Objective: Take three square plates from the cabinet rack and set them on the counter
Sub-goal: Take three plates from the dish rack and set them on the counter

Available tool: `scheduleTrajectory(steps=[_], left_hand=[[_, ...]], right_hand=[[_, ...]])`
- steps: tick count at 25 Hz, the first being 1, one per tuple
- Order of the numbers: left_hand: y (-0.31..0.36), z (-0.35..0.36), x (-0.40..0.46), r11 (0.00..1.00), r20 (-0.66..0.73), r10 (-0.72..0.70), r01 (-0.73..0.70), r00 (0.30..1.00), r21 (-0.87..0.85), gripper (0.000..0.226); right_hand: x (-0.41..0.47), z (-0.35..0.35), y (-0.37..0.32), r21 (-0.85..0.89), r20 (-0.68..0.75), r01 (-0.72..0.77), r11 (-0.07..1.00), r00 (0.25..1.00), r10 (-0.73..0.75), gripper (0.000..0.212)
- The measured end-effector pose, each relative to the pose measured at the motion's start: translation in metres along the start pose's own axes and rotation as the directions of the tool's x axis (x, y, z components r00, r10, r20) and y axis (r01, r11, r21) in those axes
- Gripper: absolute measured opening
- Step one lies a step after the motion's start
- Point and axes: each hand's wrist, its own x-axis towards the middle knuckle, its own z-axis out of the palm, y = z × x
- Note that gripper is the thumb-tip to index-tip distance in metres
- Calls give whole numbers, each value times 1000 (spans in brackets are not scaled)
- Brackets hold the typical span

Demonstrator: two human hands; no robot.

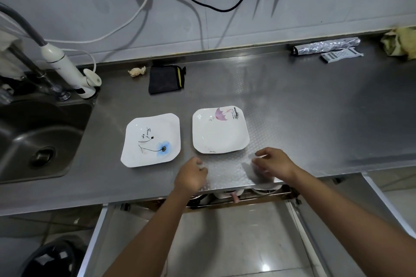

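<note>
Two white square plates lie on the steel counter (pixel 315 108). The left one (pixel 151 140) carries a blue flower drawing. The right one (pixel 220 130) has a pink umbrella print. At the counter's front edge a third plate (pixel 267 179) shows only as a pale, motion-blurred shape. My left hand (pixel 191 175) is curled at its left side, and my right hand (pixel 273 164) has its fingers bent over its right side. Under the counter edge, the cabinet rack (pixel 258 197) holds more dishes, mostly hidden.
A sink (pixel 40 137) with a white tap (pixel 67 67) lies at the left. At the back are a black cloth (pixel 165 78), a foil roll (pixel 326 46), a grater (pixel 341 54) and a yellow rag (pixel 399 44). Open cabinet doors (pixel 94 243) flank my arms.
</note>
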Motion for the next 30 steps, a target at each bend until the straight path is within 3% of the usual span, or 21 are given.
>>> scheduleTrajectory(steps=[4, 6, 9, 14, 17, 22, 25, 30], left_hand=[[7, 32, -59, 921, 163, 97, -151, 982, 359, 25], [11, 51, -82, 861, 225, 133, -225, 965, 457, 27], [10, 84, -102, 786, 294, 163, -304, 942, 538, 29], [-13, 159, -76, 696, 347, 82, -303, 934, 651, 50], [-38, 213, -31, 683, 377, 55, -310, 925, 661, 48], [-86, 298, 51, 590, 340, 119, -342, 933, 732, 40], [-115, 344, 104, 526, 310, 225, -382, 924, 760, 36], [-146, 411, 209, 541, 239, 342, -399, 909, 741, 36]], right_hand=[[-57, -17, 25, -347, 147, 105, 932, 988, -56, 24], [-80, -26, 43, -495, 201, 165, 853, 977, -72, 25], [-103, -40, 79, -622, 217, 129, 772, 976, 12, 39], [-89, -47, 161, -680, 165, 29, 732, 980, 115, 47], [-51, -40, 213, -676, 128, -15, 737, 982, 138, 47], [35, -21, 299, -672, 42, -39, 739, 995, 91, 49], [92, 0, 353, -673, 5, -41, 739, 998, 60, 48], [196, 30, 430, -692, -102, -4, 722, 991, -92, 37]])
